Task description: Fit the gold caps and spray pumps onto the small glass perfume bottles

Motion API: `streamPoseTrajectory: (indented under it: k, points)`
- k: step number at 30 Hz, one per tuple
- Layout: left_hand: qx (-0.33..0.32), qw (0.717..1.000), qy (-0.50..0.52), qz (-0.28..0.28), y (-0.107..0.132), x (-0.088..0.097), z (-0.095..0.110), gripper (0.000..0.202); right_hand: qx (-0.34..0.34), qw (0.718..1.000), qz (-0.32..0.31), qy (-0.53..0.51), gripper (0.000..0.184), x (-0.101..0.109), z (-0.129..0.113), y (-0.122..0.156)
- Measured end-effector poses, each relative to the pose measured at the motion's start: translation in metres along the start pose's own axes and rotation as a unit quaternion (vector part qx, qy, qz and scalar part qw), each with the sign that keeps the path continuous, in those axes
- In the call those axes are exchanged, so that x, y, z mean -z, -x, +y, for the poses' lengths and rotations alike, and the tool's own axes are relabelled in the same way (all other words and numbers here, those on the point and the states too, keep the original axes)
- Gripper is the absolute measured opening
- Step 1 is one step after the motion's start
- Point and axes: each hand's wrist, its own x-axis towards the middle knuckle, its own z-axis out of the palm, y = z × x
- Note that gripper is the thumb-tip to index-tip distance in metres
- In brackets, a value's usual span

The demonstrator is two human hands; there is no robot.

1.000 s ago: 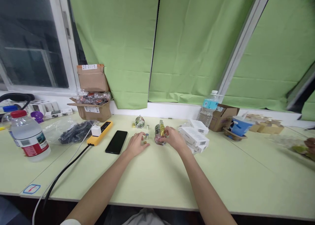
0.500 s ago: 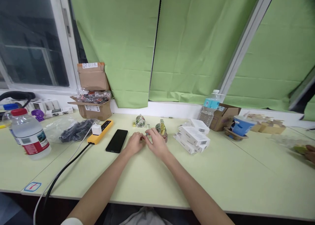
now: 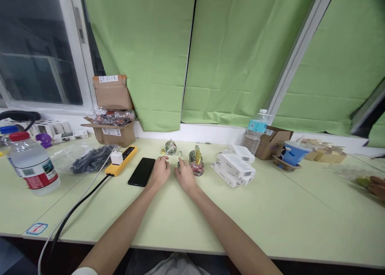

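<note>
Left hand (image 3: pixel 161 171) over the tabletop (image 3: pixel 180 223), just right of the phone (image 3: pixel 142 172); right hand (image 3: pixel 185 174) a short gap away. Fingers of both partly bent; cannot tell whether either grips anything. Round bottle (image 3: pixel 171 147) upright beyond the left hand, apart from it, gold cap (image 3: pixel 163 151) at its left. Gold-topped bottles (image 3: pixel 198 168) just right of the right hand; white boxes (image 3: pixel 236 166) farther right.

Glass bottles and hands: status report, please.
Left hand by phone, right hand by gold-topped bottles; grips unclear. Round bottle farther back. Phone may crowd left hand.
</note>
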Motion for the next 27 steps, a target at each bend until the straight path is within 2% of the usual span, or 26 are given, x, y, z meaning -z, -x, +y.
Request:
streamPoseTrajectory:
  k: [5,13,19,22,27]
  points:
    - [0.041,0.986,0.161,0.028,0.002,-0.011,0.011,0.018,-0.003,1.000,0.004,-0.030,0.041,0.000,0.003,-0.001]
    - [0.142,0.948,0.284,0.006,0.003,-0.023,-0.002,0.019,0.057,0.995,0.000,-0.087,0.049,0.005,0.003,0.003]
    - [0.193,0.910,0.368,0.002,0.000,-0.021,0.001,0.021,0.100,0.991,-0.006,-0.085,0.040,0.008,0.001,0.005]
    - [0.224,0.877,0.425,-0.016,0.002,-0.018,0.008,0.022,0.128,0.989,0.002,-0.074,0.038,0.011,-0.001,0.006]
    - [0.295,0.781,0.545,-0.083,0.005,-0.012,0.019,0.032,0.183,0.982,0.026,-0.028,0.033,0.022,-0.005,0.007]
